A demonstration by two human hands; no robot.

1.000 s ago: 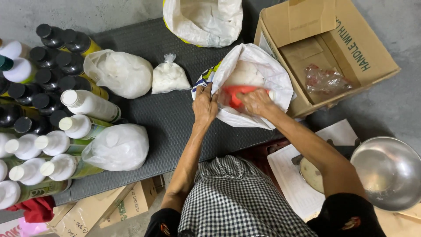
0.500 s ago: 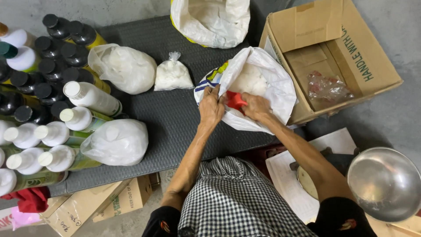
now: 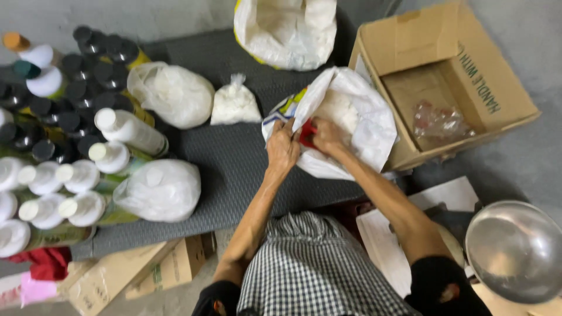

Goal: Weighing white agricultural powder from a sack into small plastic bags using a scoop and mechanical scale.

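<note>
Both hands meet at the mouth of a white woven sack [image 3: 369, 126] that lies open on a dark grey mat [image 3: 228, 169]. A small red object [image 3: 307, 132] shows between them. My left hand [image 3: 283, 147] pinches the sack's rim and the red object from the left. My right hand [image 3: 329, 138] closes on the red object from the right, partly inside the sack. White powder fills the sack behind my fingers. How much of the red object lies inside my hands is hidden.
Several white-capped and black-capped bottles [image 3: 70, 169] crowd the left. Tied plastic bags of white powder [image 3: 170, 93] [image 3: 161, 190] [image 3: 234, 104] lie on the mat. Another open sack [image 3: 287, 29] stands at the back. An open cardboard box [image 3: 445, 88] sits right, a steel bowl [image 3: 515, 251] lower right.
The red object looked wide and spread out a second ago; now it is bunched small between my hands. Both hands have closed in together at the sack's mouth.
</note>
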